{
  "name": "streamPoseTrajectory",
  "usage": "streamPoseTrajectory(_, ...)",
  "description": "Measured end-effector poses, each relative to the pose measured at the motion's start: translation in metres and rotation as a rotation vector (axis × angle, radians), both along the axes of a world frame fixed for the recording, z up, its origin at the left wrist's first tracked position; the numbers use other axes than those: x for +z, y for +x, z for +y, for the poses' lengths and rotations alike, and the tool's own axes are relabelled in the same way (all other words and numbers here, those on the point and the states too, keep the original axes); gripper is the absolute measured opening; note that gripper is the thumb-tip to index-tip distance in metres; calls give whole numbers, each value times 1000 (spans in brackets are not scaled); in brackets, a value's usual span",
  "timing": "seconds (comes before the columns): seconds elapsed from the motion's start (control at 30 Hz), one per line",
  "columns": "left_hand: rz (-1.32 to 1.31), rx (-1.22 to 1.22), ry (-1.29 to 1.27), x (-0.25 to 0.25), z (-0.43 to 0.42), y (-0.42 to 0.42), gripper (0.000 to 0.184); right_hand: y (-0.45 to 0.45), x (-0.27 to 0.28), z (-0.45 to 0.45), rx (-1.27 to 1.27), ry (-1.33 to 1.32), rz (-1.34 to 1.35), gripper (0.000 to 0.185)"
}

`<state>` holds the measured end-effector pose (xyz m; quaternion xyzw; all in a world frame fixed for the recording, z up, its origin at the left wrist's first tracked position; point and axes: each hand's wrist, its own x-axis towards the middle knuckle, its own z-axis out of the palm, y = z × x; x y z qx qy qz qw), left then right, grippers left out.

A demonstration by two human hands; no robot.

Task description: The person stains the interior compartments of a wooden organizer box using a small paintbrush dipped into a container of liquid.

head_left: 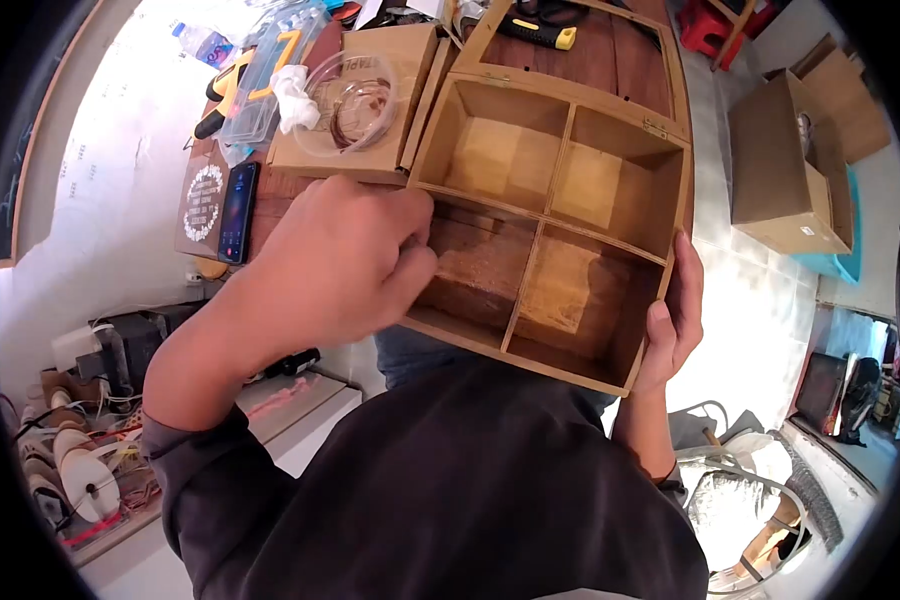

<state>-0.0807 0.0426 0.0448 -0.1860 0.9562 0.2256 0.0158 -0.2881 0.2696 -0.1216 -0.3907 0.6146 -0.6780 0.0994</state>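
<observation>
A wooden box (541, 218) with four compartments lies tilted at the table's near edge, its framed lid (475, 50) hinged open at the far side. The two near compartments look darker and glossier than the far ones. My left hand (345, 260) is closed at the box's left wall, fingers curled in a pinch; whatever is between the fingertips is hidden. My right hand (672, 320) grips the box's right wall near its front corner, thumb toward the inside and fingers outside.
Left of the box, a round plastic container (355, 105) and white crumpled tissue (293, 98) rest on a cardboard box (300, 158). A phone (238, 212) lies farther left. A yellow-black tool (540, 32) shows through the lid frame. A carton (785, 165) stands right.
</observation>
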Motion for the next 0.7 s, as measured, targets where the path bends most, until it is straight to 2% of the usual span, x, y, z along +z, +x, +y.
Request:
streamPoseTrajectory(0.07,31,9,27,3,4,4,13,1,1,0,-3,1,-38,68)
streamPoseTrajectory(0.13,82,-84,225,-4,3,9,21,0,-2,0,0,0,-25,68)
streamPoseTrajectory(0.17,95,-88,228,-9,7,13,21,0,-2,1,-4,0,-23,69)
streamPoseTrajectory(0.23,173,-185,46,-22,18,20,33,-1,-3,1,-6,5,-13,69)
streamPoseTrajectory(0.27,186,-191,52,-24,22,21,33,-1,-1,3,-3,18,-20,68)
streamPoseTrajectory(0.37,264,-179,-265,-37,27,21,39,-2,2,2,21,16,4,67)
streamPoseTrajectory(0.47,178,-134,-388,-32,27,23,33,-1,4,1,36,11,-14,69)
streamPoseTrajectory(0.57,248,-133,-500,-27,33,28,29,0,3,0,21,-1,-91,73)
streamPoseTrajectory(0.7,346,-209,-487,-21,41,42,37,3,2,0,-23,0,-163,78)
